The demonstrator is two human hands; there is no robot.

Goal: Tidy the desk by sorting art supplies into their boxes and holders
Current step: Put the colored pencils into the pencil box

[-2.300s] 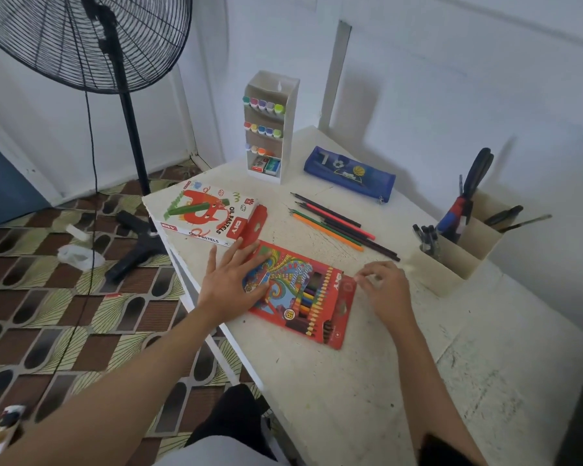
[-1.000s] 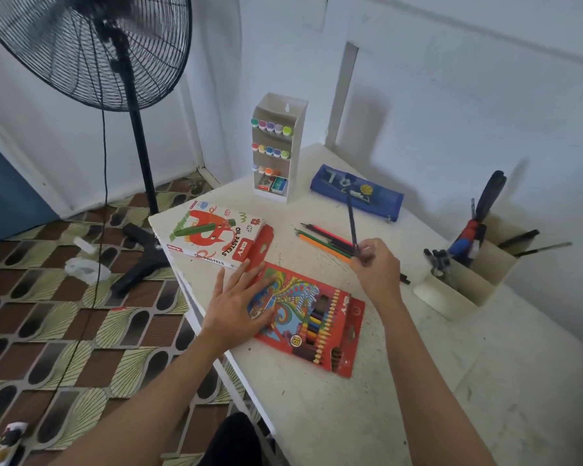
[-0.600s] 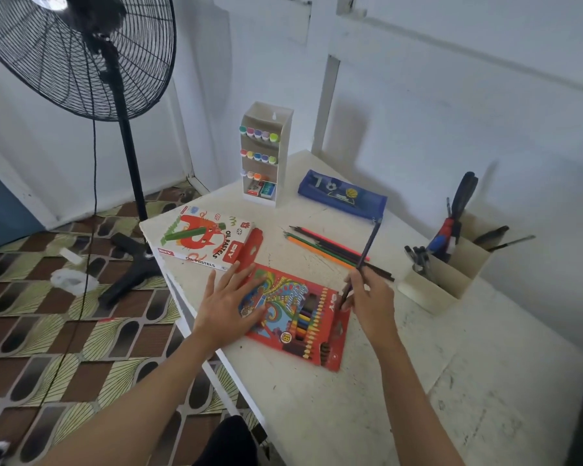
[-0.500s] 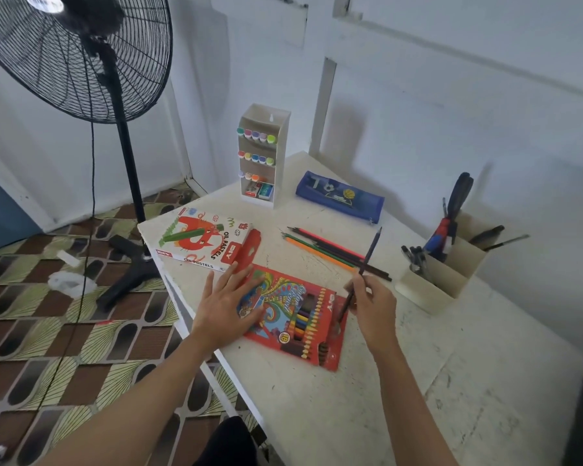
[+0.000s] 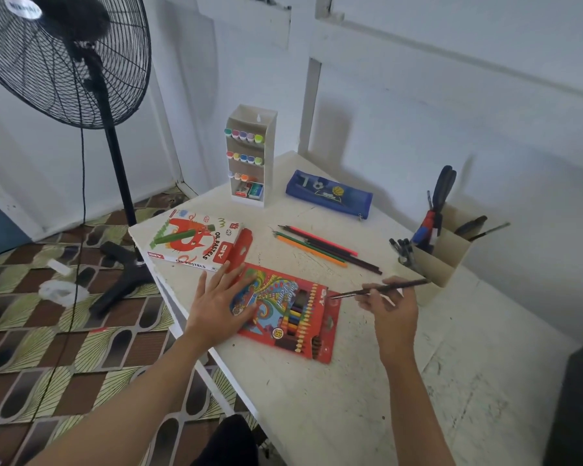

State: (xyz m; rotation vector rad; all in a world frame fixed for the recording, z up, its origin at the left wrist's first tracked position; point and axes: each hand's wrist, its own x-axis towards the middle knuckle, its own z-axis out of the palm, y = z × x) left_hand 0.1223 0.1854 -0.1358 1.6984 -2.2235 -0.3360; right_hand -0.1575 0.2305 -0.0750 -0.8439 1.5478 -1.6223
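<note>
A dark pencil (image 5: pixel 381 289) is pinched in the right hand (image 5: pixel 392 309), its tip pointed toward 9 o'clock at the 3 o'clock end of the red pencil box (image 5: pixel 290 307). The box is pressed flat on the worktop (image 5: pixel 350 415) by the left hand (image 5: pixel 216 307), fingers spread, at its 9 o'clock side. Loose pencils (image 5: pixel 323 248) are seen at 12 o'clock.

Two forearms (image 5: pixel 132 391) are seen uncovered from the lower edge up to the left hand (image 5: pixel 216 311) and the right hand (image 5: pixel 389 309). Below and between the hands, a patch of black clothing (image 5: pixel 228 442) is shown; its kind cannot be told.
</note>
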